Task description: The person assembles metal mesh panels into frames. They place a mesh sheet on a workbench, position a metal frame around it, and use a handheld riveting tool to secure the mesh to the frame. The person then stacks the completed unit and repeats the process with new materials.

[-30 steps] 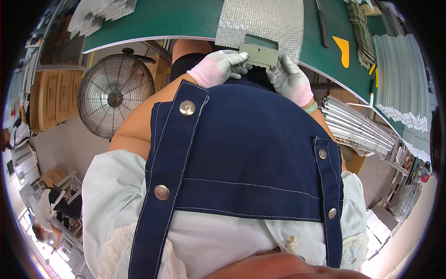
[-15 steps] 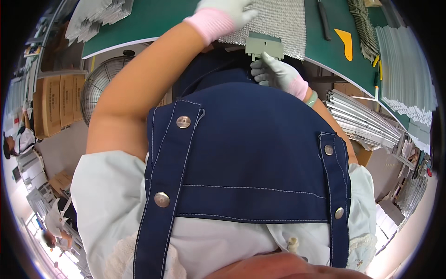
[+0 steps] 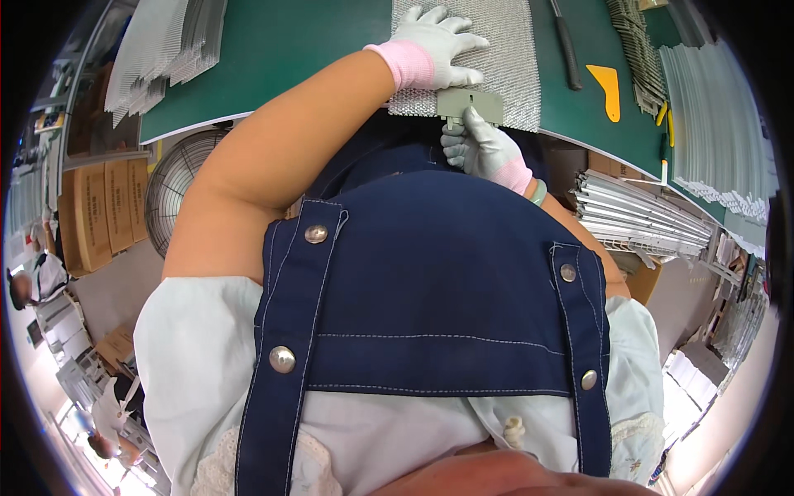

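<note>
A sheet of silvery metal mesh (image 3: 504, 62) lies on the green table (image 3: 322, 62) and reaches its near edge. My left hand (image 3: 434, 50), in a white glove with a pink cuff, rests on the mesh with its fingers spread. My right hand (image 3: 486, 147), gloved alike, grips a flat grey-green rectangular tool (image 3: 463, 106) from below, thumb on its face. That tool sits at the mesh's near edge, just under my left hand.
To the right lie a black-handled tool (image 3: 567, 58), a yellow scraper (image 3: 606, 89) and stacked thin metal strips (image 3: 715, 124). More pleated sheets (image 3: 169, 50) are at the left. A round fan (image 3: 178, 186) and cardboard boxes (image 3: 107, 211) stand below left. Metal bars (image 3: 641, 215) are beneath the table's right side.
My left hand has moved right and nearer, coming down spread on the mesh. The right hand has shifted slightly nearer me, its fingers now curled round the grey-green tool.
</note>
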### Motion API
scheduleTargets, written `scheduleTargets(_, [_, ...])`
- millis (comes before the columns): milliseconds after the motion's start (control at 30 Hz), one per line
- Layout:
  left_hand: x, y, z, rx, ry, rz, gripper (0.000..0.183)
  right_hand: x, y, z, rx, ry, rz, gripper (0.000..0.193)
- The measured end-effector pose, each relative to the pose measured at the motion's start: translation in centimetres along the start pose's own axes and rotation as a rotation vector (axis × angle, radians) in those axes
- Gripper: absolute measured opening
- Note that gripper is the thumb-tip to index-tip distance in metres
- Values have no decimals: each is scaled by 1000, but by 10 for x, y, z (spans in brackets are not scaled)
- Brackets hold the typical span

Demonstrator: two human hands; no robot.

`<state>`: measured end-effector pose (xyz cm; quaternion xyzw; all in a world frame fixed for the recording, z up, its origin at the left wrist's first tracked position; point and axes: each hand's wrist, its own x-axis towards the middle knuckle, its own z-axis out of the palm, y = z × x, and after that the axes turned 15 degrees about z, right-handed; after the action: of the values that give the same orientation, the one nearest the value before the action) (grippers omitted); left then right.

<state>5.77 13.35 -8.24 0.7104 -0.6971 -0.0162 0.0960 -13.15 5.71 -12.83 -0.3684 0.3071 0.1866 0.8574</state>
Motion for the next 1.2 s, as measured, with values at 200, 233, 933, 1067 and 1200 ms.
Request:
scheduleTargets(200, [-2,4,2,40,34,28,61,-1,-3,-5,151,-56,116,44])
scheduleTargets(233, [-1,4,2,57,37,40,60,-4,-4,-12,253,-148,189,43])
scheduleTargets(933, [-12,37,18,168,90,37,55,-18,19,-8,-35,160,-70,42])
scheduleTargets(1067, [-7,21,19,166,66,121,64,-37,-1,-33,-521,65,114,49])
scheduleTargets(1200, [-29,81,-14,43,-17,238,85,-105,-11,-90,-632,437,22,42])
